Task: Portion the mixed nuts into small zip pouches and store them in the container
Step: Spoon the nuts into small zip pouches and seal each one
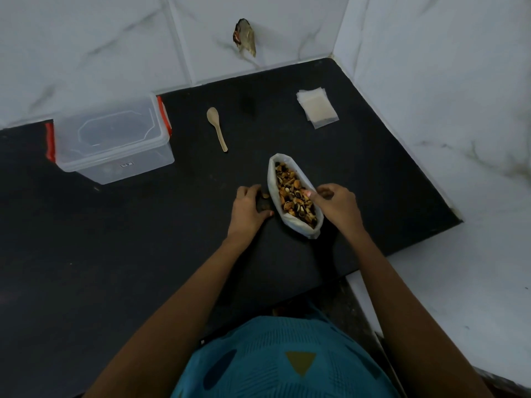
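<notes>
Pinching the bag (273, 179) rim, right grip (336, 208) thumbs the nuts (293, 196); left grip (247, 210), just beside, holds a small dark item (263, 206).

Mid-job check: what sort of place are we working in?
Likely a home kitchen corner: a black countertop against white marble-look wall tiles, with a wooden spoon, clear container and bag of mixed nuts on it.
</notes>
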Demonstrator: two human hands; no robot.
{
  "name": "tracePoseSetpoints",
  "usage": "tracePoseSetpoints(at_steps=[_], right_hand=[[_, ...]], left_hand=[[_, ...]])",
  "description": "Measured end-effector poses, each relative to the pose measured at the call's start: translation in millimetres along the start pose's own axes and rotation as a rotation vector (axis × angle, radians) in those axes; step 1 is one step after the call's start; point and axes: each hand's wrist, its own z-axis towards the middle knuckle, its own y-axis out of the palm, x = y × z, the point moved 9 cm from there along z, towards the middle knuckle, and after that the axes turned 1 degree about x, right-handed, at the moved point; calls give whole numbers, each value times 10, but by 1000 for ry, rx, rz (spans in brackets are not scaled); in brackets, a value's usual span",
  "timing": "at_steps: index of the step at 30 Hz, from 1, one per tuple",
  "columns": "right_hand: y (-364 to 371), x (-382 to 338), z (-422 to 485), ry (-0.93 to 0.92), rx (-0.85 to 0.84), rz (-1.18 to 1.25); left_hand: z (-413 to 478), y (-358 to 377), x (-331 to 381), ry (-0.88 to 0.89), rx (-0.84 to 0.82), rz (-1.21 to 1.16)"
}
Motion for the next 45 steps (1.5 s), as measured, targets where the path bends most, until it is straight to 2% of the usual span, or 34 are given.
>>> tracePoseSetpoints(at_steps=[5, 12, 15, 18, 23, 26, 28, 32, 38, 45], right_hand=[[1, -16, -23, 1, -7, -1], [-10, -82, -37, -33, 8, 0], [11, -97, -23, -34, 0, -8], [26, -113, -11, -34, -13, -15], [23, -108, 13, -28, -25, 10], [24, -98, 43, -25, -26, 33], [18, -97, 65, -26, -18, 43], [14, -93, 86, -14, -25, 32], [0, -88, 93, -25, -26, 48], [22, -123, 120, -48, -20, 61]], left_hand=[[68, 64, 59, 88, -83, 118], [53, 15, 143, 164, -46, 202], [72, -8, 128, 138, -32, 192], [96, -78, 66, 73, 9, 96], [61, -328, 2, -116, 129, -277], [68, -403, 154, -123, 158, -454], [98, -353, 294, -92, 115, -485], [156, -179, 462, -75, 11, -413], [252, -134, 460, -58, 9, -268], [269, -153, 397, -44, 54, -237]])
